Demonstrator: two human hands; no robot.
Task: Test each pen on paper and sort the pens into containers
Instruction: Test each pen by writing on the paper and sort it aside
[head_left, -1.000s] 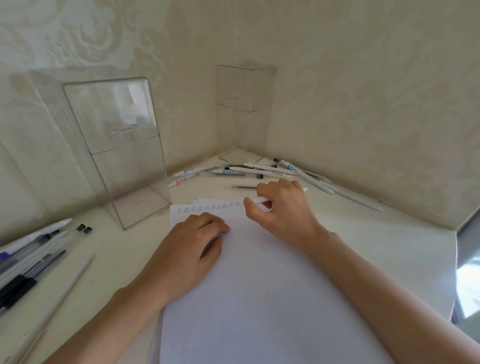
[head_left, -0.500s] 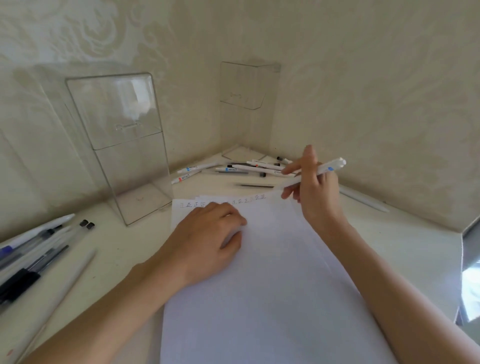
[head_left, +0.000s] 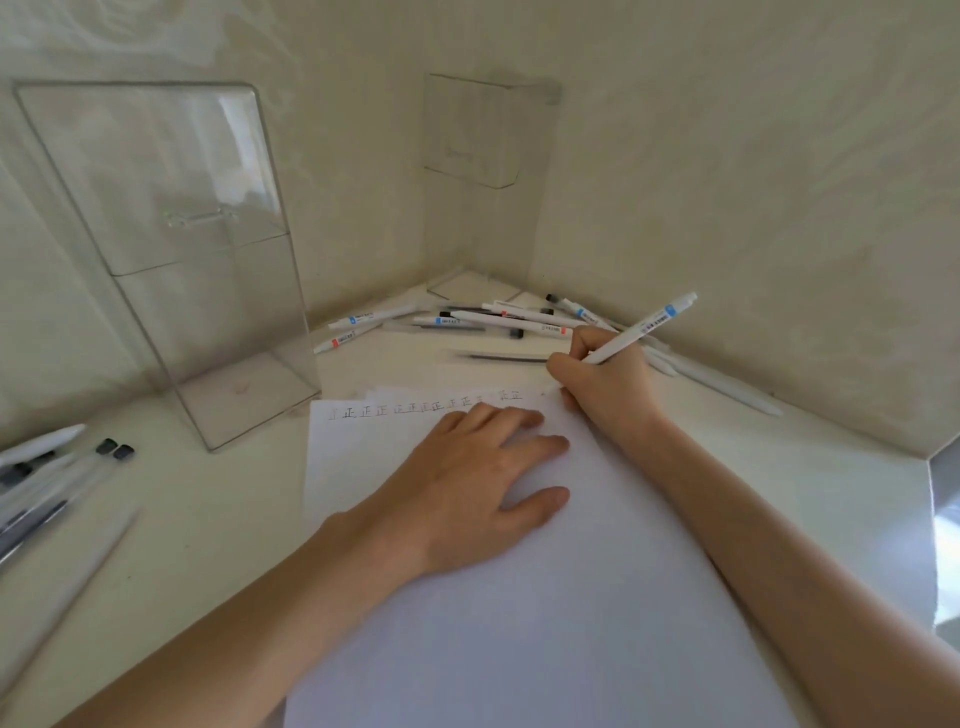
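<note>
A white sheet of paper (head_left: 519, 623) lies on the table with a row of small written characters along its top edge. My left hand (head_left: 467, 483) rests flat on the paper with fingers spread. My right hand (head_left: 608, 379) grips a white pen with a blue band (head_left: 644, 327) in a writing hold at the paper's top right corner; its tip is hidden by my fingers. A pile of white pens (head_left: 498, 322) lies in the table's far corner. A clear container (head_left: 171, 249) stands at the left, another clear container (head_left: 483, 156) in the corner.
Several more pens (head_left: 47, 478), grey, black and white, lie at the table's left edge. Walls close in the table on the far and right sides. A gap shows at the table's right end (head_left: 945, 519).
My right hand picked a pen out of the pile, lifted it and turned it round, and now holds it in a writing grip down at the paper's top right. My left hand slid slightly right.
</note>
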